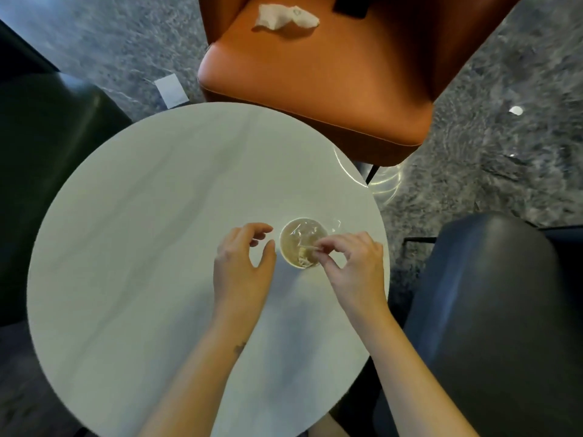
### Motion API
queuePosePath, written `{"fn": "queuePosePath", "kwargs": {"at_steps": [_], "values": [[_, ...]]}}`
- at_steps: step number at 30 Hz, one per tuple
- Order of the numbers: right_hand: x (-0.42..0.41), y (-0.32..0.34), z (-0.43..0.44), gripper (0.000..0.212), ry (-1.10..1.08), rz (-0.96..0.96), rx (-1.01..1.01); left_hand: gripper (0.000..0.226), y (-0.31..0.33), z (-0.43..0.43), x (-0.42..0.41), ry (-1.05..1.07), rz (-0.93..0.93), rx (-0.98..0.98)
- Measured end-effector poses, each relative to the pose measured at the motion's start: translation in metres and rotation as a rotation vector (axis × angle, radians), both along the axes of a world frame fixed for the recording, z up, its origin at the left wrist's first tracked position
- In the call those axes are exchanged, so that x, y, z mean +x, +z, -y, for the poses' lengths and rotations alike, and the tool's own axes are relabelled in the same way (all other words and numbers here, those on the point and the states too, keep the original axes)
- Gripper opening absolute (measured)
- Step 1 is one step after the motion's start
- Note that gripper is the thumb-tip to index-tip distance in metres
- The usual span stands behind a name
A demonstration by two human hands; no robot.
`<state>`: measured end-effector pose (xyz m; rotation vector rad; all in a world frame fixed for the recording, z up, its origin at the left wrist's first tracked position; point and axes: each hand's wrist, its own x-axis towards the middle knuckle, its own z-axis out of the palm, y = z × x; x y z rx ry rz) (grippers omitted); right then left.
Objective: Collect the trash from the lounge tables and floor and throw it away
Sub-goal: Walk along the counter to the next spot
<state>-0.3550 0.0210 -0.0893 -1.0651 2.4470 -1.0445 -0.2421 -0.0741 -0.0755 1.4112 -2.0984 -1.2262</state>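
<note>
just over the paper cup (298, 236), right grip (356, 266) with stick (307, 247)

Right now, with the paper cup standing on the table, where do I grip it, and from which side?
Wrap fingers round the side wall of the paper cup, below the rim, from its left, where the left hand curves beside it. It stands upright with scraps inside, so a side grip should keep it level. The right hand, pinching a thin stick over the mouth, blocks the right.
</note>
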Motion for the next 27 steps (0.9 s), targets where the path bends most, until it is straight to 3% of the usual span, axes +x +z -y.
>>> {"fn": "queuePosePath", "kwargs": {"at_steps": [7,13,16,27], "values": [[0.006,-0.008,0.003,0.030,-0.107,-0.031,-0.047,0.058,-0.018,-0.010,0.003,-0.130,-0.021,0.108],[0.003,-0.010,0.008,0.051,-0.257,0.171,-0.002,0.095,-0.032,-0.012,-0.007,-0.301,0.042,-0.013],[0.000,-0.010,0.012,0.055,-0.237,0.201,0.044,0.095,-0.038,-0.013,-0.017,-0.292,0.073,-0.090],[-0.064,0.017,-0.001,0.034,-0.288,0.196,-0.221,0.081,-0.010,0.000,-0.073,-0.158,0.001,-0.200]]}}
